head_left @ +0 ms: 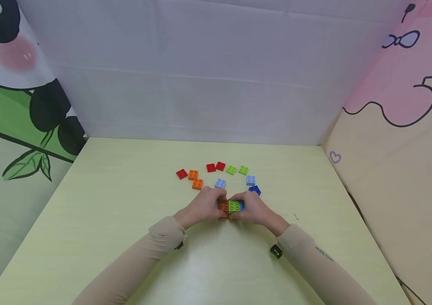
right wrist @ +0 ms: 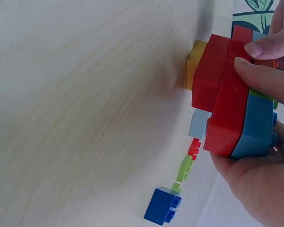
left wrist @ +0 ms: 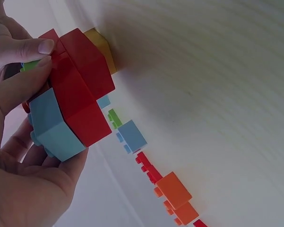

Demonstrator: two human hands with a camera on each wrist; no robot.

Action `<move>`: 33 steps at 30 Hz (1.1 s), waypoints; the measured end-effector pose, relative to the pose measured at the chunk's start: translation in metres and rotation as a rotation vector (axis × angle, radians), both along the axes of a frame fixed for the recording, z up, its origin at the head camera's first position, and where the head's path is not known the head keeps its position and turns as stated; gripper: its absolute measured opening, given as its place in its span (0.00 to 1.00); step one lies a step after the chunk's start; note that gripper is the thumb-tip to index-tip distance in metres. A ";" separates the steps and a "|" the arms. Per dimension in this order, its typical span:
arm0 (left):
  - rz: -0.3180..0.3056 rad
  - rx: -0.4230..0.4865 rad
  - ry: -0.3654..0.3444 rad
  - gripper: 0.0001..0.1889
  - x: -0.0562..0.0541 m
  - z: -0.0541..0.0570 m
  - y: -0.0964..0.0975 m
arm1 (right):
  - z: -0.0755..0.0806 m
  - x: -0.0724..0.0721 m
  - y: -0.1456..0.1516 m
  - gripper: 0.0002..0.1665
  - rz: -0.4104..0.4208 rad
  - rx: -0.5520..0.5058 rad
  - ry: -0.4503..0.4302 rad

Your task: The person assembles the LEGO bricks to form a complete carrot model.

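Note:
Both hands hold a stack of toy building bricks close over the table, near its middle. Its top layer shows an orange brick (head_left: 223, 206) beside a lime green brick (head_left: 234, 206). A light blue brick (left wrist: 56, 127) forms one end of that layer and a blue brick (right wrist: 257, 127) the other. Beneath lie red bricks (left wrist: 87, 66), and a yellow brick (right wrist: 196, 66) is at the bottom. My left hand (head_left: 205, 204) grips the light blue end. The blue end is gripped by my right hand (head_left: 255, 208). Both thumbs lie against the red side, tips close together.
Loose bricks lie in an arc beyond the hands: red (head_left: 181, 174), orange (head_left: 198, 184), lime green (head_left: 243, 170), light blue (head_left: 220, 183) and dark blue (head_left: 255, 189). A pale wall (head_left: 208, 106) rises behind the table (head_left: 105, 220).

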State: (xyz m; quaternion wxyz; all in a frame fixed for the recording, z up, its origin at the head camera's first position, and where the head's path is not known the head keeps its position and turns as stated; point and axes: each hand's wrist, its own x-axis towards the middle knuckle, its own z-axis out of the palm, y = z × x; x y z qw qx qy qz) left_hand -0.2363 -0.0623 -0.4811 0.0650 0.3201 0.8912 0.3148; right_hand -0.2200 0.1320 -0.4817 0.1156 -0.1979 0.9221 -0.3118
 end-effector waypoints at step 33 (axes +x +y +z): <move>0.055 0.154 -0.136 0.14 -0.006 -0.015 -0.008 | -0.007 -0.003 0.001 0.23 -0.016 -0.017 0.018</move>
